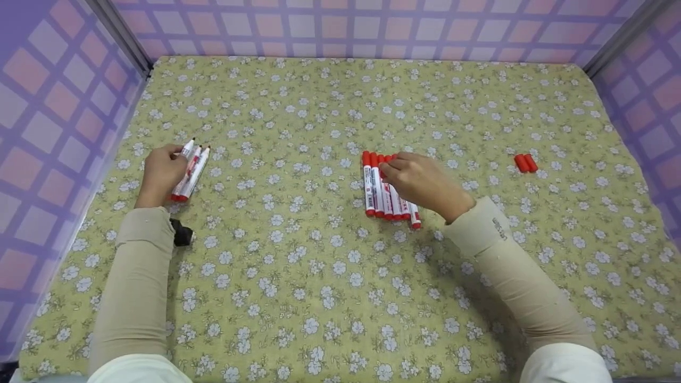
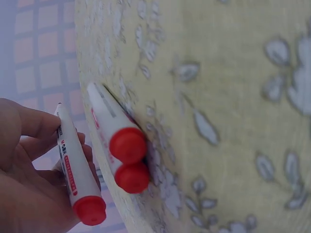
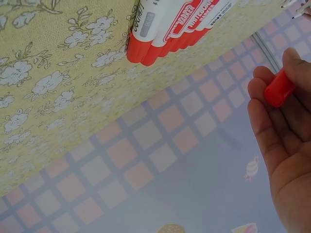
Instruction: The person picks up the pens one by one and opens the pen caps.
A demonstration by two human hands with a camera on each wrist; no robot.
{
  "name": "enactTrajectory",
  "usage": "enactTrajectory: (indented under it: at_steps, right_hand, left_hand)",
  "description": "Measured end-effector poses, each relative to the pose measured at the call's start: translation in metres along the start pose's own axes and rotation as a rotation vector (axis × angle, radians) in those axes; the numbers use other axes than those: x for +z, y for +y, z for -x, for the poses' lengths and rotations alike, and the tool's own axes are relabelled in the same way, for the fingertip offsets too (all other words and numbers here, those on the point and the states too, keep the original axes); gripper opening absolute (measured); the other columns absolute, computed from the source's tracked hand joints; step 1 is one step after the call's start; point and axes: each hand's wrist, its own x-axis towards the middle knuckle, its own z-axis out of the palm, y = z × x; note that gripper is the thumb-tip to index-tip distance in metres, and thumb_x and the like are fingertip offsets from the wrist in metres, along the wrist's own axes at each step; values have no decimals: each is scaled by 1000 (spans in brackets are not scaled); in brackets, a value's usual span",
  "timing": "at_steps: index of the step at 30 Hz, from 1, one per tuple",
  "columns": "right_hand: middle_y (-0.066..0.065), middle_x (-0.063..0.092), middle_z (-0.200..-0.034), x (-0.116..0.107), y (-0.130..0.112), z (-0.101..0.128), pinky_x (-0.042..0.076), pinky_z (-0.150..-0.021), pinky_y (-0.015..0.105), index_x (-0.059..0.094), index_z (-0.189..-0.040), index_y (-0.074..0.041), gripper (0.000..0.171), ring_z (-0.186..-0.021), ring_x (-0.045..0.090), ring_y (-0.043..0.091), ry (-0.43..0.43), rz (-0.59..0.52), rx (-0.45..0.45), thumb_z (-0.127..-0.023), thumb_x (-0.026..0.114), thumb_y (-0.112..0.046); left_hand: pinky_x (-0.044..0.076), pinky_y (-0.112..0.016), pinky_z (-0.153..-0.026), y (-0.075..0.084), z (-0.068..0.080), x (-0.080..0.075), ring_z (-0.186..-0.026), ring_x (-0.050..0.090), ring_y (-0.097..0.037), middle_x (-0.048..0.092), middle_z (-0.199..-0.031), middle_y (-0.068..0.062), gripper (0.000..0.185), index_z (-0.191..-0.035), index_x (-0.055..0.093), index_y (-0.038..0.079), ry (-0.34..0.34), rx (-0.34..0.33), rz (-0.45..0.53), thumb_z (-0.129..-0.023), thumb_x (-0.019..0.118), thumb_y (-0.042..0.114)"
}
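Head view: a bench (image 1: 298,308) under yellow flowered cloth, enclosed by checked walls (image 1: 346,29); at left, the left hand (image 1: 164,170) pinches an uncapped marker (image 1: 188,148), beside two more uncapped markers (image 1: 192,178); in the middle, a row of markers (image 1: 375,186) lies side by side, those whose far ends show wearing red caps; the right hand (image 1: 417,176) covers part of that row; at far right, two loose red caps (image 1: 525,163) lie together. So three markers look done, with the row seemingly left.

Left wrist view: thumb and fingers grip the one marker, tilted, apart from the two lying together on the cloth.

Right wrist view: thumb and fingers clasp a single red cap (image 3: 279,91), apart from the row; whether it has just come off a marker, I cannot tell.
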Motion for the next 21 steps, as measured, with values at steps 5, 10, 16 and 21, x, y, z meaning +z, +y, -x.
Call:
enactTrajectory:
  at_steps: [5,10,16,21]
  right_hand:
    - [16,73,-88,1,0,1,57,-78,37,72,-97,2,14,-81,69,28,1,4,-8,-91,65,-9]
    - [17,73,-90,3,1,1,56,-82,38,72,-98,3,16,-84,70,29,-2,7,-11,-92,64,-9]
    - [17,73,-89,3,1,1,56,-80,37,72,-99,3,16,-82,70,28,-5,3,-7,-91,64,-7]
    - [15,73,-87,2,0,2,57,-75,34,73,-100,3,16,-77,68,26,-5,7,3,-91,64,-7]
  left_hand:
    - [44,-24,-61,-6,-1,-2,-88,50,-22,41,-142,-31,52,-147,32,-3,-39,-21,-38,-99,28,15]
    - [47,-24,-55,-10,0,-3,-76,52,-16,42,-139,-34,52,-147,30,-4,-71,-33,-54,-97,28,9]
    - [49,-25,-54,-11,1,-2,-71,52,-12,47,-132,-33,49,-147,32,-4,-73,-38,-38,-99,30,7]
    - [49,-27,-53,-12,-1,-1,-72,52,-15,47,-132,-32,50,-147,34,-2,-65,-66,-33,-99,30,9]
